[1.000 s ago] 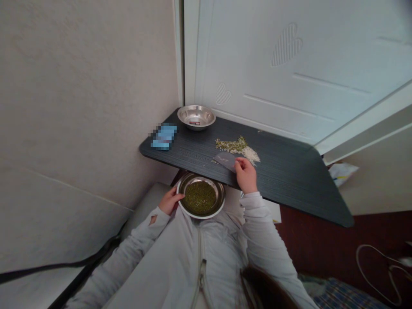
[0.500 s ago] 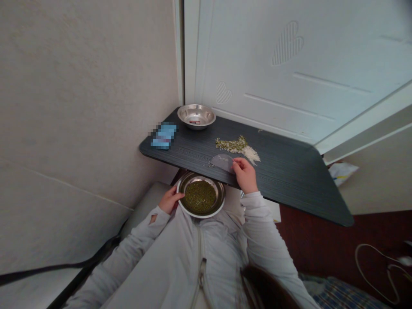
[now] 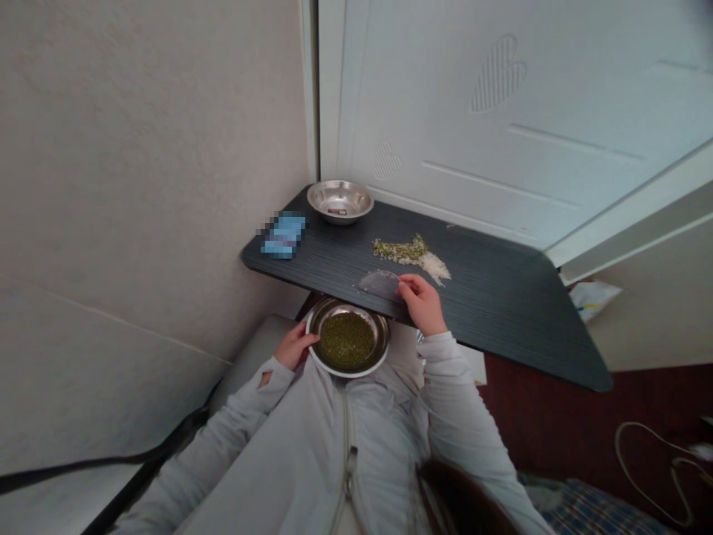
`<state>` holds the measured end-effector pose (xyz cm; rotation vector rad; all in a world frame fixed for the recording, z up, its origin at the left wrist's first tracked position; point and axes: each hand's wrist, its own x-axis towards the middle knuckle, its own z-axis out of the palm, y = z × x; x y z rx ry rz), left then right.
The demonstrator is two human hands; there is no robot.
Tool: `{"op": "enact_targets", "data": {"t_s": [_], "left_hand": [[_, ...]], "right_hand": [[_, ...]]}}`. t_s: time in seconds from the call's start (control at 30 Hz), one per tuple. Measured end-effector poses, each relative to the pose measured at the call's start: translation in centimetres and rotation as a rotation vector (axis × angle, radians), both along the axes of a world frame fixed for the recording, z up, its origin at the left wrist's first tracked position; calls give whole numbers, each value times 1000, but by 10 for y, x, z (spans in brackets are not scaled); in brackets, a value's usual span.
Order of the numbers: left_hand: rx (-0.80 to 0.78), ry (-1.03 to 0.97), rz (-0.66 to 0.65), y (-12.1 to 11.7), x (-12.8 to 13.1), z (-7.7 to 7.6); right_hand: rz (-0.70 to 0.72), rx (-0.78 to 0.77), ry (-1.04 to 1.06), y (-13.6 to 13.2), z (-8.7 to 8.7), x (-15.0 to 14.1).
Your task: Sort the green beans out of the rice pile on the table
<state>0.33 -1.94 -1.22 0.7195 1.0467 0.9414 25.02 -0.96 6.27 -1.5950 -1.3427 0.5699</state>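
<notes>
My left hand (image 3: 295,346) is closed on the rim of a metal bowl (image 3: 382,355), held at my lap just below the table's front edge. Many small green beans (image 3: 346,340) fill its bottom, with a few pale grains among them. Between the thumb and fingers of my right hand (image 3: 421,301) is a thin, translucent plastic scraper (image 3: 379,283), low over the tabletop near the bowl. A few loose bits lie by the scraper's left end. Behind it, a pile of mixed green beans and white grains (image 3: 398,251) runs into a heap of white rice (image 3: 435,267).
The dark folding table (image 3: 501,319) has a second metal bowl (image 3: 339,202) at its back left, with a small dark label inside. A blurred blue packet (image 3: 284,235) lies near the left corner. A wall stands left, a white door (image 3: 445,111) behind. A white cable (image 3: 640,427) lies on the floor.
My right hand has drawn the scraper left and toward the table's front edge, with some small bits moving ahead of it. The left hand and its bowl have stayed in place.
</notes>
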Motion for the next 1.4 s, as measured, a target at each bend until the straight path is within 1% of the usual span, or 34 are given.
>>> {"op": "enact_targets", "data": {"t_s": [0.33,0.7,1.03,1.4], "left_hand": [[10,-14,-10,0,-1,-1],[-16,-12,9,-2,1,5],[-9,-7,10,-1,0,1],[13,-4,-3,-1,0,2]], "right_hand": [[8,-19,-15,-2,5,-2],[-2,-16,5,-3,5,-1],[-24,-34,-31,-3,6,-2],[76,-86,-133,-6,10,-4]]}}
